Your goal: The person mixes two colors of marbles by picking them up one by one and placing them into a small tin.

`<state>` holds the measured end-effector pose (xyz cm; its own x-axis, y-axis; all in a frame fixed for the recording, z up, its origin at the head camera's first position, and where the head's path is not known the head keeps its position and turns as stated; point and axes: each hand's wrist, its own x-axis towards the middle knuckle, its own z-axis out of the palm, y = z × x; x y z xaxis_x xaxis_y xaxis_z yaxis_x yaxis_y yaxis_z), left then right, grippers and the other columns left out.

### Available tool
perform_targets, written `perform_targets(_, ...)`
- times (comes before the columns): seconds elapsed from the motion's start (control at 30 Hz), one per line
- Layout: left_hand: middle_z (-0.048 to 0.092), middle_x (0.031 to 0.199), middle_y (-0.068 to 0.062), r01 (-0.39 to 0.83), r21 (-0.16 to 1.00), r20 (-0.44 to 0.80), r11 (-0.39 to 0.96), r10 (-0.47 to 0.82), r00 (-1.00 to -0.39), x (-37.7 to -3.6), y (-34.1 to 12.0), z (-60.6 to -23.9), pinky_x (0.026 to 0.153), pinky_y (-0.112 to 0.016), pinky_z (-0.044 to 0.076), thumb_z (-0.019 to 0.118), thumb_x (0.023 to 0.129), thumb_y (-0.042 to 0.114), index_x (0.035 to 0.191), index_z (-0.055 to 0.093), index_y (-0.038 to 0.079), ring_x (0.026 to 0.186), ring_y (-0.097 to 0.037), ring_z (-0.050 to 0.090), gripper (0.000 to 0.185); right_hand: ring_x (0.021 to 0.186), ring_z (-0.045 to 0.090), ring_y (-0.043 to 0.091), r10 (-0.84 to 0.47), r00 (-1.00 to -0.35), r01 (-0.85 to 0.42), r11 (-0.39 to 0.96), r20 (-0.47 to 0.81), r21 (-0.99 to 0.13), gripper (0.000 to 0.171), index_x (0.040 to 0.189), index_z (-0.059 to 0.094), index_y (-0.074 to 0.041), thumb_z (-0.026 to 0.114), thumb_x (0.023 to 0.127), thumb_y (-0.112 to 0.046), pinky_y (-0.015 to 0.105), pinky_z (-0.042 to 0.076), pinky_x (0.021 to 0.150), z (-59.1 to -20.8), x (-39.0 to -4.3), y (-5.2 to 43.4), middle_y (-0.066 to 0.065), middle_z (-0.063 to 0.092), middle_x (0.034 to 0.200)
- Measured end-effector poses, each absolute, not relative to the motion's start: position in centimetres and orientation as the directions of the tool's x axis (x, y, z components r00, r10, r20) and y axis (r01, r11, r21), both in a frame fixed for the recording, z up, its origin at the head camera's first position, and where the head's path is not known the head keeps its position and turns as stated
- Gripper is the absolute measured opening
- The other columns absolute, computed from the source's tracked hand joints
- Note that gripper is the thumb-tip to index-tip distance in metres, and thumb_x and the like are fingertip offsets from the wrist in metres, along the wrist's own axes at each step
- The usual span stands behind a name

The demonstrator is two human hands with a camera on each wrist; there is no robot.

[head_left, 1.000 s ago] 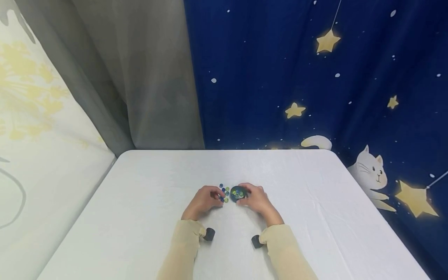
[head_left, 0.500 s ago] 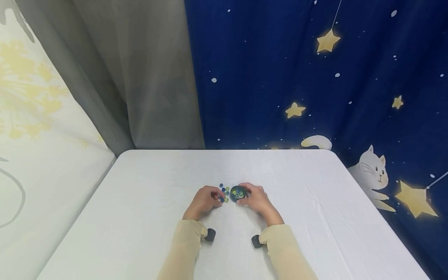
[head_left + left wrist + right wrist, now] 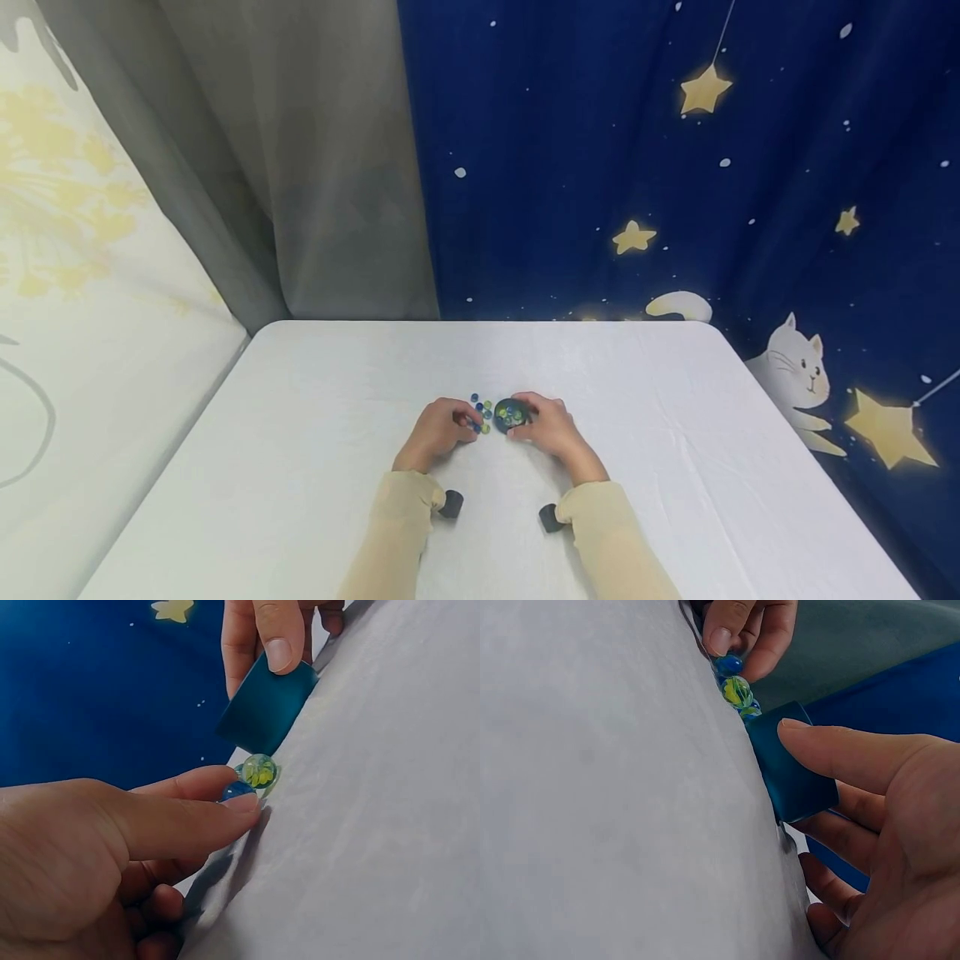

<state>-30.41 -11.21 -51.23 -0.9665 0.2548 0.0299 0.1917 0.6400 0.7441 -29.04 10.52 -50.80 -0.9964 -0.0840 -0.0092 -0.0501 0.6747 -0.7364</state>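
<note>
My left hand (image 3: 441,425) is on the table just left of a loose cluster of glass marbles. Its thumb and forefinger pinch a blue marble (image 3: 238,790), partly covered by the fingertips. Right beside that one lies a clear marble (image 3: 259,772) with yellow-green swirls. More blue and green marbles (image 3: 487,405) are scattered between the hands. My right hand (image 3: 549,426) grips a small dark teal cup (image 3: 789,766) by its side, thumb on the near wall and fingers round the back. Seen from above, the cup stands upright and several marbles (image 3: 512,412) show inside it.
A white-covered table (image 3: 337,375) with rounded far corners spreads around the hands. Behind it hang a grey curtain (image 3: 345,167) and a dark blue curtain (image 3: 540,167) printed with stars and a cat. A black wrist device (image 3: 451,504) sticks out from the left sleeve.
Hardly anything differs. My left forearm has drifted very slightly to the right, while the fingers stay by the marbles and the right hand keeps the cup in place.
</note>
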Motion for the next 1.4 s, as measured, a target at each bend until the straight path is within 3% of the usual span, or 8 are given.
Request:
perform_targets(0.73,0.059,0.077,0.004,0.237,0.822,0.099,0.518,0.280,-0.955,-30.37,-11.51,-50.55,0.075,-0.036,0.044,0.080,0.075,0.006,0.091,0.076,0.017,0.074,-0.014,0.054,0.020,0.127,0.042,0.037,-0.085,-0.996,-0.044,0.677,-0.018,-0.735,0.057,0.128,0.062,-0.021,0.083,0.075,-0.022,0.063,0.029,0.101,-50.78,-28.95,10.71,0.009,0.060,0.131)
perform_targets(1.13,0.070,0.098,0.005,0.239,0.862,0.126,0.447,0.266,-0.956,-30.59,-11.44,-50.55,0.085,-0.038,0.045,0.077,0.079,0.005,0.095,0.076,0.016,0.095,-0.018,0.060,0.019,0.125,0.043,0.036,-0.095,-0.995,-0.059,0.668,-0.007,-0.742,0.058,0.128,0.062,-0.020,0.083,0.074,-0.022,0.063,0.030,0.100,-50.71,-28.86,10.75,0.008,0.060,0.130)
perform_targets(1.4,0.071,0.094,0.003,0.244,0.879,0.144,0.410,0.258,-0.955,-30.59,-11.20,-50.48,0.083,-0.036,0.044,0.075,0.080,0.004,0.096,0.076,0.013,0.095,-0.018,0.060,0.018,0.125,0.043,0.036,-0.093,-0.996,-0.058,0.666,-0.005,-0.744,0.056,0.126,0.063,-0.021,0.083,0.074,-0.022,0.063,0.030,0.100,-50.74,-28.84,10.72,0.009,0.061,0.129)
